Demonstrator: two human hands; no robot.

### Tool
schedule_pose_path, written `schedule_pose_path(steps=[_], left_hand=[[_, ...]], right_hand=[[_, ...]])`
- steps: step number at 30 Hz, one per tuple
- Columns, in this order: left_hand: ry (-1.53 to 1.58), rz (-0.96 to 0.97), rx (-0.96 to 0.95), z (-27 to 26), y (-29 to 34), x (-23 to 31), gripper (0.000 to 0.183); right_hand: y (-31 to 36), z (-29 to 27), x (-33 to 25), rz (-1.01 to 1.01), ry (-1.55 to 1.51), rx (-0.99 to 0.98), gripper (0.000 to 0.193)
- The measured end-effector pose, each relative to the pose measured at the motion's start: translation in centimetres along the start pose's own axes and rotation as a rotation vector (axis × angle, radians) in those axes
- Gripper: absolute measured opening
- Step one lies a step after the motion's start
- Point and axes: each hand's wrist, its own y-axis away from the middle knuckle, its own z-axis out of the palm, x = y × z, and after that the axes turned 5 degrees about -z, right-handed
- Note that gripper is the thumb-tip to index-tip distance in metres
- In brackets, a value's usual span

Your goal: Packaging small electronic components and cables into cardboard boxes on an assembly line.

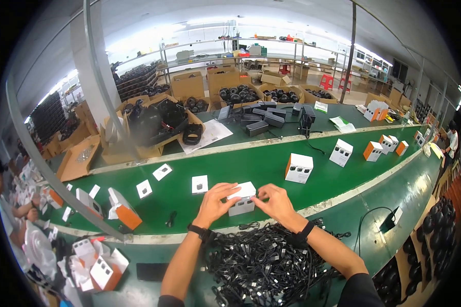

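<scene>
A white box (242,204) with a printed front stands on the green conveyor belt directly before me. My left hand (216,202) grips it from the left, fingers over its top edge and thumb at the front. My right hand (276,201) is at the box's upper right corner, its thumb and fingertips pinched close against the edge; whether a flap is between them is too small to tell. What is inside the box is hidden. Just below my wrists lies a large heap of black cables (271,261), on the near table.
On the belt lie small white cards (200,184), a loose black cable (171,219) and orange-and-white boxes (298,168). Black devices (264,120) and filled cartons (238,94) stand beyond. A metal post (61,179) rises at left. Other people sit far left.
</scene>
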Motion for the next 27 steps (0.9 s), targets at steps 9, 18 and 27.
schedule_pose_path(steps=[9, 18, 27], left_hand=[[-0.231, 0.147, -0.058, 0.2, -0.1, 1.1, 0.035], [-0.421, 0.346, -0.102, 0.7, -0.6, 1.4, 0.04], [-0.31, 0.303, -0.235, 1.2, -1.5, 1.0, 0.043]], right_hand=[[-0.7, -0.4, 1.3, -0.516, 0.348, -0.004, 0.029], [-0.1, -1.2, 1.8, -0.514, 0.262, 0.024, 0.028], [-0.3, -2.5, 3.5, -0.309, -0.02, -0.024, 0.023]])
